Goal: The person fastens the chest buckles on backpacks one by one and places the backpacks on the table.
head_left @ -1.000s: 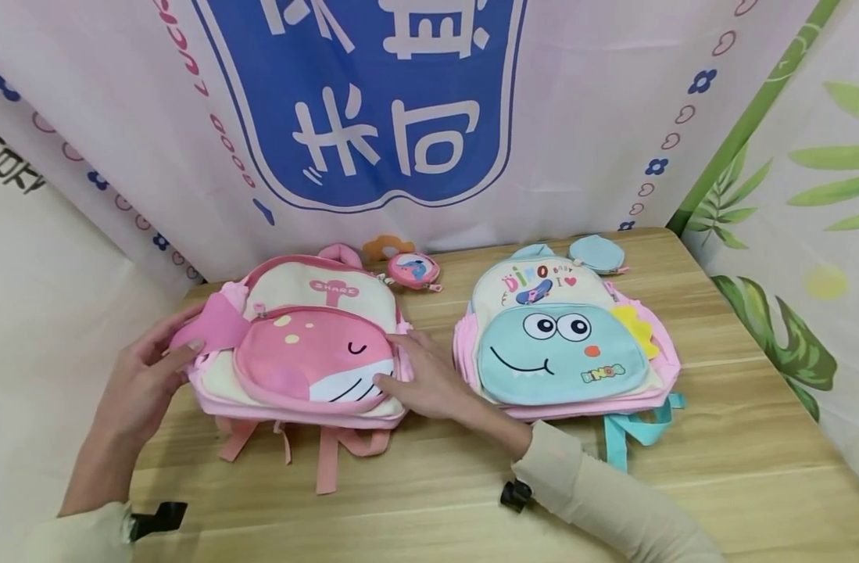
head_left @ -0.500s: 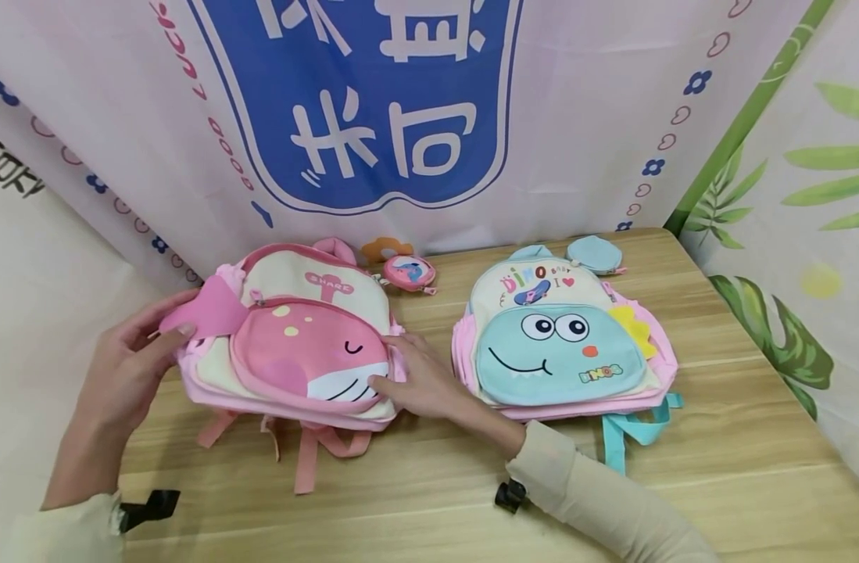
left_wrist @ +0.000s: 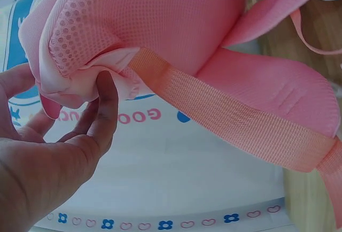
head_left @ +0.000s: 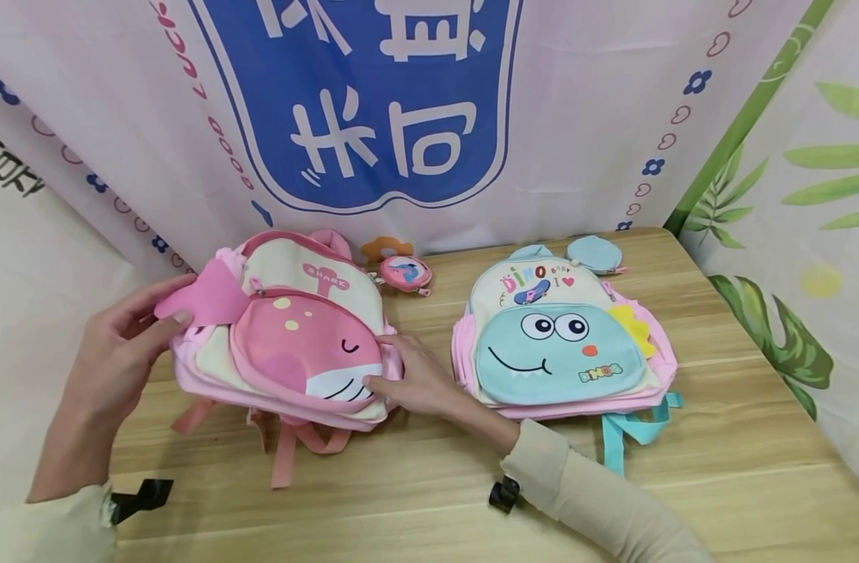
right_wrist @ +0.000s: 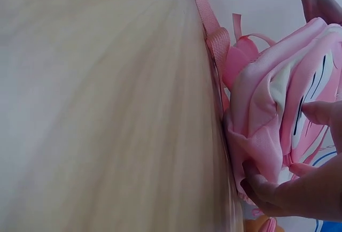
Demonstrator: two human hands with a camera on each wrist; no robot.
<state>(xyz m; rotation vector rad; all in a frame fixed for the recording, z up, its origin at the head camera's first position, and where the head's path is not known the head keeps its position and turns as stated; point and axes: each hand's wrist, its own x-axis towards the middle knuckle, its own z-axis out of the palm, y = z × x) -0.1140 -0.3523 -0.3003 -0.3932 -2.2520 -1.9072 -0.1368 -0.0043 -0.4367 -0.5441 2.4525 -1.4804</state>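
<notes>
A pink whale backpack [head_left: 313,336] is held between both hands at the left of the table in the head view. My left hand [head_left: 123,336] grips its left side at the pink tail flap [head_left: 207,297]; in the left wrist view, the fingers pinch pale side fabric beside the mesh back [left_wrist: 133,18]. On the opposite side, my right hand [head_left: 418,379] holds the edge, thumb on the white whale mouth and fingers around the side pocket [right_wrist: 262,146]. The bag's left side is raised, with straps [left_wrist: 230,109] hanging beneath.
A light blue dinosaur backpack [head_left: 563,352] lies to the right on the wooden table [head_left: 415,500]. A small round pink pouch [head_left: 406,272] sits behind the whale bag, near a printed curtain [head_left: 542,156] at the back edge.
The whale backpack has shifted a little left, and its left side has risen. Both hands move with it, keeping their hold. The dinosaur backpack stays put.
</notes>
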